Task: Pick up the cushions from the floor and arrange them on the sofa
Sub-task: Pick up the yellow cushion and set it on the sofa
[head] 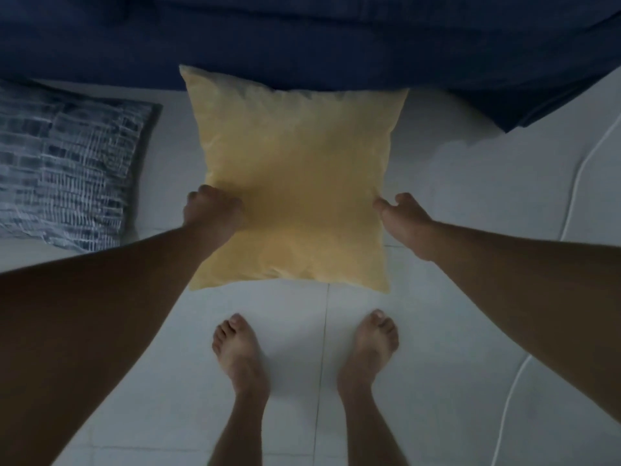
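Note:
A square yellow cushion (295,176) lies on the white tiled floor right in front of the dark blue sofa (302,38), its far edge against the sofa's base. My left hand (211,210) grips the cushion's left edge with curled fingers. My right hand (403,216) is on the cushion's right edge, thumb pressed into the fabric and fingers going under it. A blue and white patterned cushion (64,169) lies flat on the floor to the left, apart from the yellow one.
My bare feet (242,354) stand on the tiles just behind the yellow cushion. A white cable (578,183) runs along the floor at the right, past the sofa's corner.

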A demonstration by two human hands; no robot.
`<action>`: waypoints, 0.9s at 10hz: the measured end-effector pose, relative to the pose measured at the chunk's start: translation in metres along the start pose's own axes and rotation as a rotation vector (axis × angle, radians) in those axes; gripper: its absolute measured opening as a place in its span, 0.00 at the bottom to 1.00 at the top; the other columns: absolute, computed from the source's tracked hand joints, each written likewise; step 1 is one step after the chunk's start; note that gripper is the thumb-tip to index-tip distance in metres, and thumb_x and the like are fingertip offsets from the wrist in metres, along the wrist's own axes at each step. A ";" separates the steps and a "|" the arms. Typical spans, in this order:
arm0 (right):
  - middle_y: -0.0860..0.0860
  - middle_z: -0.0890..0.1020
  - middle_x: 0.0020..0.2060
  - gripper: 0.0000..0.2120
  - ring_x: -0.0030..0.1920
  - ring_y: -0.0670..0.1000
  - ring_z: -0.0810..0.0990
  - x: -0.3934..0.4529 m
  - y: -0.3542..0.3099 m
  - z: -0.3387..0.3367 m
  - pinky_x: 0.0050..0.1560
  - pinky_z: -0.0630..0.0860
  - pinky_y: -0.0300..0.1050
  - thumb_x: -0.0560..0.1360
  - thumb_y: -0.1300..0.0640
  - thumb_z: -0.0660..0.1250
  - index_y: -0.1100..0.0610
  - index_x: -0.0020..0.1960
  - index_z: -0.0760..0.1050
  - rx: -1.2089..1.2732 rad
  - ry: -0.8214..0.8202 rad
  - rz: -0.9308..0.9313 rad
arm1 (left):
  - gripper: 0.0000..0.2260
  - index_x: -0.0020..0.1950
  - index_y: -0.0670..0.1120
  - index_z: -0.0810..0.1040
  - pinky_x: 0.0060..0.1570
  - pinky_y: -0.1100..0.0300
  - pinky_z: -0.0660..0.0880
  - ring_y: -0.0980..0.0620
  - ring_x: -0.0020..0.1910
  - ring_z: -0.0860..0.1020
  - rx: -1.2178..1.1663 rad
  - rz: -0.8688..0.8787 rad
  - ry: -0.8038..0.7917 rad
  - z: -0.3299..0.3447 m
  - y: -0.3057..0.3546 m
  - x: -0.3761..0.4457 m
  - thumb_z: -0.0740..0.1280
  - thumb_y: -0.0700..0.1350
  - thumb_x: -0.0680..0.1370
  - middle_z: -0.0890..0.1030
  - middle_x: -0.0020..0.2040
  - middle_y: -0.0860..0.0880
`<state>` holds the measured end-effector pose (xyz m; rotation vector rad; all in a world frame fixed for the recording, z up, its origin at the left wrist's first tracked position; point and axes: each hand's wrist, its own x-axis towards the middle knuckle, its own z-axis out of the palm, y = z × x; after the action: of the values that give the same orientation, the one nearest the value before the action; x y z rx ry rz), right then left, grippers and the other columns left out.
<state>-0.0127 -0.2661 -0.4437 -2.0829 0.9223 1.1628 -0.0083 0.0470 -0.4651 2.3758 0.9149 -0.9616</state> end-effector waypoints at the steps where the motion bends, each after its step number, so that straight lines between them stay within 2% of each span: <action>1: 0.59 0.70 0.78 0.39 0.75 0.62 0.72 0.022 0.003 0.011 0.65 0.70 0.54 0.84 0.33 0.57 0.58 0.84 0.60 0.082 -0.006 0.026 | 0.28 0.66 0.39 0.78 0.65 0.42 0.76 0.33 0.63 0.77 -0.231 -0.065 0.088 0.014 -0.005 0.033 0.60 0.56 0.74 0.77 0.67 0.36; 2: 0.56 0.70 0.79 0.45 0.75 0.60 0.72 0.032 0.003 0.022 0.72 0.71 0.58 0.79 0.27 0.60 0.57 0.83 0.60 0.228 -0.064 0.047 | 0.31 0.69 0.54 0.75 0.68 0.50 0.74 0.44 0.65 0.78 -0.408 -0.231 0.019 0.117 -0.113 0.072 0.63 0.71 0.73 0.74 0.67 0.54; 3: 0.52 0.73 0.77 0.60 0.74 0.58 0.74 0.032 0.003 0.032 0.75 0.70 0.61 0.62 0.17 0.63 0.54 0.82 0.63 0.361 -0.128 0.049 | 0.30 0.68 0.63 0.70 0.75 0.56 0.68 0.56 0.72 0.71 -0.415 -0.383 -0.002 0.268 -0.238 0.014 0.47 0.77 0.76 0.72 0.67 0.61; 4: 0.49 0.76 0.74 0.63 0.71 0.56 0.76 0.016 0.000 0.035 0.72 0.70 0.56 0.58 0.14 0.63 0.52 0.82 0.65 0.352 -0.127 0.002 | 0.22 0.69 0.52 0.69 0.74 0.49 0.68 0.47 0.71 0.70 -0.240 -0.410 -0.084 0.242 -0.190 -0.048 0.48 0.63 0.84 0.74 0.69 0.49; 5: 0.47 0.78 0.67 0.46 0.64 0.54 0.78 -0.009 0.002 0.033 0.62 0.71 0.50 0.71 0.23 0.67 0.49 0.80 0.68 0.311 -0.191 -0.014 | 0.10 0.63 0.39 0.67 0.59 0.39 0.72 0.34 0.58 0.74 -0.366 -0.389 0.026 0.249 -0.224 -0.044 0.60 0.37 0.82 0.78 0.56 0.34; 6: 0.49 0.80 0.70 0.41 0.65 0.55 0.79 -0.034 0.011 0.034 0.62 0.71 0.49 0.73 0.27 0.69 0.49 0.78 0.72 0.292 -0.244 0.021 | 0.20 0.71 0.39 0.73 0.67 0.42 0.73 0.33 0.67 0.76 -0.230 -0.392 0.069 0.238 -0.235 -0.037 0.70 0.36 0.79 0.78 0.65 0.30; 7: 0.50 0.82 0.69 0.35 0.66 0.56 0.80 -0.063 0.016 0.030 0.63 0.71 0.48 0.74 0.29 0.69 0.47 0.75 0.76 0.254 -0.152 -0.045 | 0.32 0.85 0.52 0.60 0.81 0.47 0.58 0.42 0.82 0.63 -0.851 -0.598 -0.170 0.087 -0.128 -0.036 0.58 0.65 0.84 0.63 0.84 0.42; 8: 0.50 0.78 0.73 0.38 0.70 0.57 0.78 -0.088 0.019 0.020 0.68 0.72 0.53 0.72 0.30 0.71 0.47 0.77 0.73 0.285 -0.125 -0.076 | 0.44 0.83 0.52 0.66 0.78 0.41 0.60 0.41 0.77 0.69 -0.886 -0.455 -0.275 -0.022 -0.040 -0.093 0.56 0.78 0.74 0.71 0.79 0.45; 9: 0.51 0.77 0.72 0.36 0.67 0.57 0.77 -0.116 0.015 -0.003 0.68 0.73 0.56 0.74 0.36 0.74 0.49 0.75 0.69 0.344 -0.114 -0.081 | 0.43 0.83 0.53 0.64 0.78 0.40 0.58 0.40 0.77 0.68 -0.872 -0.423 -0.297 -0.058 -0.018 -0.144 0.58 0.76 0.75 0.69 0.80 0.44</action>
<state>-0.0669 -0.2439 -0.3427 -1.7442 0.9040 0.9906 -0.0729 0.0335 -0.3236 1.3059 1.3811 -0.7884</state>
